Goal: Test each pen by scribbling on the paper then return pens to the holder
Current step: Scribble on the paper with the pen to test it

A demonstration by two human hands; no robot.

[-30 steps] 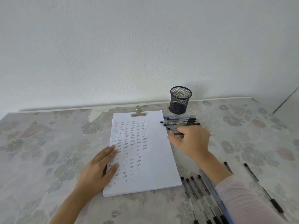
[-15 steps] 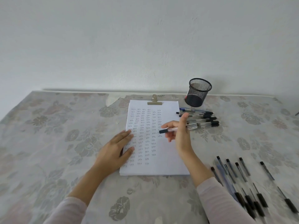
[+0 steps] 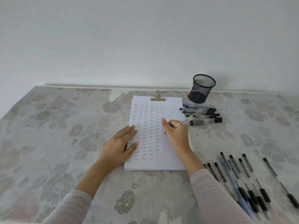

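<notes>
Pale-pink sleeves come in from the near edge, and both hands are over the paper. The left hand lies flat on the left margin with straight fingers. It holds nothing and only presses the sheets down. The right hand has its fingers curled round 1 clear pen, with the back end pointing up and to the right. The tip is mostly hidden under the hand. It seems to be at the sheet beside the last column of marks, but I cannot tell if it touches.

To do this step well, I think the left hand should press firmly so the paper does not slide on the floral cloth. The scribble should be short and light, placed on the white space of the right column. If no ink comes, a second stroke is fair before judging.

Counted from near to far:
- The loose pens at the near right are about 9 or 10, too blurred to be sure.
- 2 hands
- 1 pen in the hand
- 1 stack of paper
- 1 metal clip
- The pile of pens to the right of the paper is about 6, and they overlap.
- 1 black mesh holder, with no pen visible inside
</notes>
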